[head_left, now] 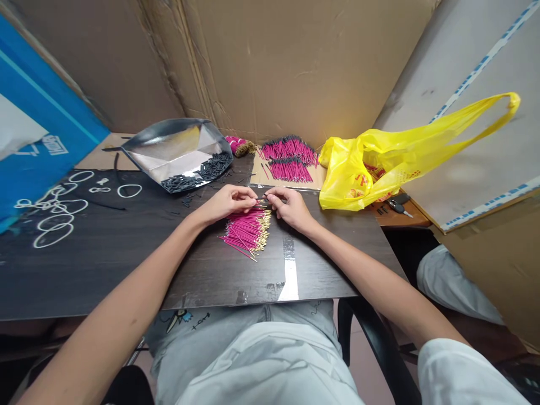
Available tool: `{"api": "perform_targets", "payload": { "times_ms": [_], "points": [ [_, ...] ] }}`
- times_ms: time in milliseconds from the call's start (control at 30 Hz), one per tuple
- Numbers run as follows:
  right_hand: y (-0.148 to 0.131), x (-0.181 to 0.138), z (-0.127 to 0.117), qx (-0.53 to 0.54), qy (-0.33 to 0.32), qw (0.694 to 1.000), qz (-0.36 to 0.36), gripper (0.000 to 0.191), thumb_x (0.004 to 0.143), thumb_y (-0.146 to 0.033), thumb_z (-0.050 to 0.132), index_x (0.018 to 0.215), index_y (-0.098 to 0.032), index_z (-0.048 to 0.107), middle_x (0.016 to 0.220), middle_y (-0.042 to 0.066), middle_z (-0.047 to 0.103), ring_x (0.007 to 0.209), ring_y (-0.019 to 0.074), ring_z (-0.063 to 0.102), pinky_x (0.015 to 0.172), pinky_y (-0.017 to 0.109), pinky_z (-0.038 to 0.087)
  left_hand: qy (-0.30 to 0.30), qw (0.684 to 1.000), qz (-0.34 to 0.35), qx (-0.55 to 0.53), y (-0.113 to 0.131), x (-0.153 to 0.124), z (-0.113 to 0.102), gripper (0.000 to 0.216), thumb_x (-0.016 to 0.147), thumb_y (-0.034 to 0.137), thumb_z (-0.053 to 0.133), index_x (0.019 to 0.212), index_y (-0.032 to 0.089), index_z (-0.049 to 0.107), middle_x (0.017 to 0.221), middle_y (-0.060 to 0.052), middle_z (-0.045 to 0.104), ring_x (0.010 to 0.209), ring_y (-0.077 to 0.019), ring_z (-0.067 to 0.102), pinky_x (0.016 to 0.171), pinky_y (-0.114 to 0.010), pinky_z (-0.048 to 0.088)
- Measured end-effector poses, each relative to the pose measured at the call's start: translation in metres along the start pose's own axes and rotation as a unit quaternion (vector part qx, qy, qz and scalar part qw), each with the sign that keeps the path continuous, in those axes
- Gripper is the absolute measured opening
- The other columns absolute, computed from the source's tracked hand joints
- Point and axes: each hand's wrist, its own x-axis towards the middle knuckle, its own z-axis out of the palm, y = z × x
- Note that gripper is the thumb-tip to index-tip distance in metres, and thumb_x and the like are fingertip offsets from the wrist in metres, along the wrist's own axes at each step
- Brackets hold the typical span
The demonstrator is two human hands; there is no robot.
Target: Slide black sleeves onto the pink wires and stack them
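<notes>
My left hand (230, 201) and my right hand (289, 205) meet above a loose pile of pink sticks with gold tips (248, 230) on the dark table (126, 264). Both hands are closed in a pinch on one thin pink stick (261, 201) held between them. A silver foil bag (177, 153) lies open behind my left hand, with several small black caps (202, 171) spilling from it. Further back, finished pink sticks with black ends (289, 157) lie in rows on cardboard.
A yellow plastic bag (371, 169) sits at the right, with keys (399, 205) beside it. White rubber bands (54, 211) lie scattered at the left. Cardboard walls (274, 62) close the back. A blue box (37, 124) stands on the left.
</notes>
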Motion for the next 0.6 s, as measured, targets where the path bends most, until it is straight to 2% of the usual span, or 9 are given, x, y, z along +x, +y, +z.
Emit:
{"api": "perform_targets", "payload": {
  "times_ms": [233,600],
  "points": [
    [-0.0013,0.0005,-0.0019,-0.001,-0.010,1.000,-0.020,0.022,0.097,-0.035,0.059,0.102,-0.019,0.072,0.090,0.005,0.069,0.073,0.0145,0.061,0.059,0.023,0.046,-0.008,1.000,-0.011,-0.027,-0.0004,-0.0006,-0.0008,0.029,0.086,0.043,0.075,0.087,0.014,0.070,0.062,0.000,0.059,0.048,-0.0081,0.043,0.046,-0.020,0.027],
    [-0.0033,-0.0003,-0.0028,-0.001,-0.015,1.000,-0.012,0.022,0.097,-0.036,0.060,0.103,-0.020,0.073,0.092,0.005,0.070,0.075,0.0152,0.062,0.062,0.024,0.047,-0.016,0.998,-0.025,-0.057,-0.0056,0.0010,-0.0025,0.031,0.084,0.044,0.076,0.087,0.014,0.071,0.061,0.000,0.057,0.047,-0.0076,0.039,0.045,-0.021,0.024]
  ]
}}
